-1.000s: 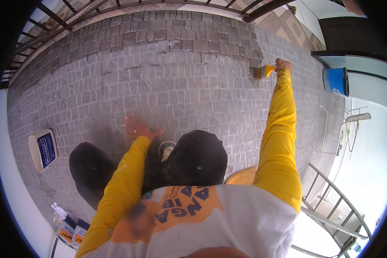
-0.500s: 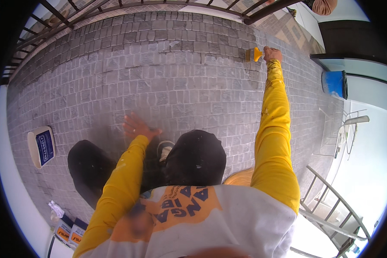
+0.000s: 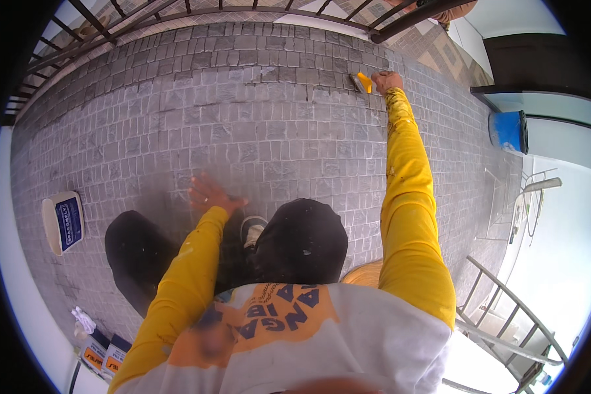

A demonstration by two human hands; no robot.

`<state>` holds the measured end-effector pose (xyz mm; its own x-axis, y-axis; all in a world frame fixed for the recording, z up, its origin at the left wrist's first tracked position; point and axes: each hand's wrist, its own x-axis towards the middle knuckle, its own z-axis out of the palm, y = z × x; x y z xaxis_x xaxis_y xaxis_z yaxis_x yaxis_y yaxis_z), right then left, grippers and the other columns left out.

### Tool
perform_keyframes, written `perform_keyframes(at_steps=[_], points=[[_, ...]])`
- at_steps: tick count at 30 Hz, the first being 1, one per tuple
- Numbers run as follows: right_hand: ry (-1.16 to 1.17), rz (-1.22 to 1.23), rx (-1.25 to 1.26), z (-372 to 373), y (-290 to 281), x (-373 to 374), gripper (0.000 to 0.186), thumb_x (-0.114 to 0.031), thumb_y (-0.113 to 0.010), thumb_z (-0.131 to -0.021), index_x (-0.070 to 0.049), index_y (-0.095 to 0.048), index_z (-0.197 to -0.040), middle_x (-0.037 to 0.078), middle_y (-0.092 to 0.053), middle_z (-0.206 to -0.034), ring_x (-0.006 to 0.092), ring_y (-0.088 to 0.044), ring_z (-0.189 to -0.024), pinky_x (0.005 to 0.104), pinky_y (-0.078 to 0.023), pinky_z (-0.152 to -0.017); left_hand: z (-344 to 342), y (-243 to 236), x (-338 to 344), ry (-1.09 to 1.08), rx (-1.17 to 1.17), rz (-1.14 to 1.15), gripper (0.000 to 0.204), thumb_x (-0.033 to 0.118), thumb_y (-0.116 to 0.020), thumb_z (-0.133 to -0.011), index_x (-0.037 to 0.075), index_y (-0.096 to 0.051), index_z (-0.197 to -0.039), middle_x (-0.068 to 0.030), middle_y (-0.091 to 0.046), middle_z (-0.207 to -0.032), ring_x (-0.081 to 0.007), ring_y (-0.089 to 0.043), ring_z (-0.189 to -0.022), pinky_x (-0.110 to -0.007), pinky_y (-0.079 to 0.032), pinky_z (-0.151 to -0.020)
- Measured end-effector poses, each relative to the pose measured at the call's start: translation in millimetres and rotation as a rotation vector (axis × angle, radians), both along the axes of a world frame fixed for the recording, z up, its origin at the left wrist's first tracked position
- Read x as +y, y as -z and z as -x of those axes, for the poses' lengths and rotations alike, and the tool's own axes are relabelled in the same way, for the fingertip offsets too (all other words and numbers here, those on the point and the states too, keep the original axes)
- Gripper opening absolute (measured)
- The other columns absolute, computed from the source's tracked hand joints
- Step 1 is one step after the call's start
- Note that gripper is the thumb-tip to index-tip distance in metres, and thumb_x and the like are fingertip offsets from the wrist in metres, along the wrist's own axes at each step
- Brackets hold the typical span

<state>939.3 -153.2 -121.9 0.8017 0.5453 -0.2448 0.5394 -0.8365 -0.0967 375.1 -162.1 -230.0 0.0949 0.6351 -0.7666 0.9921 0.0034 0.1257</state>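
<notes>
Far out ahead, my right hand (image 3: 387, 81) grips a yellow paintbrush (image 3: 364, 83) by its handle, my arm stretched long. Its bristles point left and meet the grey stone-patterned floor (image 3: 276, 134) at the border of a darker, wet-looking band (image 3: 197, 49). That band runs along the far side, and the nearer stones look lighter. Beside my foot, my left hand (image 3: 211, 193) is spread with its fingers apart over the floor, holding nothing. Whether its palm presses on the floor I cannot tell.
A white bucket with a blue label (image 3: 65, 223) stands at left. Dark metal railing (image 3: 236, 9) bounds the far edge. At right are a blue bucket (image 3: 507, 131) and a metal ladder (image 3: 505, 299). Boxes (image 3: 105, 354) sit lower left. Part of another person (image 3: 454, 12) shows beyond the railing.
My right hand has moved left with the paintbrush, whose bristles are now angled differently against the floor. My left hand stays in place. The person beyond the railing has shifted.
</notes>
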Motion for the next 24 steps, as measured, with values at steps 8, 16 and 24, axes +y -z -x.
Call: perform_keyframes(at_steps=[8,16,24], points=[[-0.188,0.142,0.344,-25.5,-16.5,-20.8,0.036,-0.036,-0.065,-0.078,-0.013,-0.077,-0.102,0.015,-0.074,-0.103,0.0317,-0.069,-0.1,0.037,-0.052,-0.09,-0.2,-2.3,1.2,-0.009,-0.014,-0.003,0.154,0.06,-0.087,-0.061,0.008,0.028,-0.15,-0.0284,0.032,-0.155,-0.0509,0.028,-0.142,-0.068,0.007,-0.112],[0.002,-0.044,0.421,1.2,-13.3,-22.9,0.048,-0.037,-0.068,-0.075,-0.001,-0.073,-0.107,0.014,-0.074,-0.106,0.0315,-0.071,-0.089,0.0357,-0.055,-0.079,0.0,0.9,1.7,-0.006,-0.004,0.006,0.156,0.062,-0.087,-0.06,0.008,0.029,-0.15,-0.0285,0.033,-0.154,-0.0517,0.029,-0.142,-0.069,0.006,-0.112],[-0.247,0.191,0.182,-19.2,6.2,4.0,0.05,-0.043,-0.064,-0.078,-0.004,-0.073,-0.106,0.02,-0.071,-0.107,0.0365,-0.068,-0.099,0.0404,-0.053,-0.089,3.9,3.8,0.4,0.004,-0.005,-0.004,0.156,0.063,-0.086,-0.06,0.008,0.029,-0.15,-0.0286,0.033,-0.154,-0.0518,0.029,-0.141,-0.069,0.008,-0.111]])
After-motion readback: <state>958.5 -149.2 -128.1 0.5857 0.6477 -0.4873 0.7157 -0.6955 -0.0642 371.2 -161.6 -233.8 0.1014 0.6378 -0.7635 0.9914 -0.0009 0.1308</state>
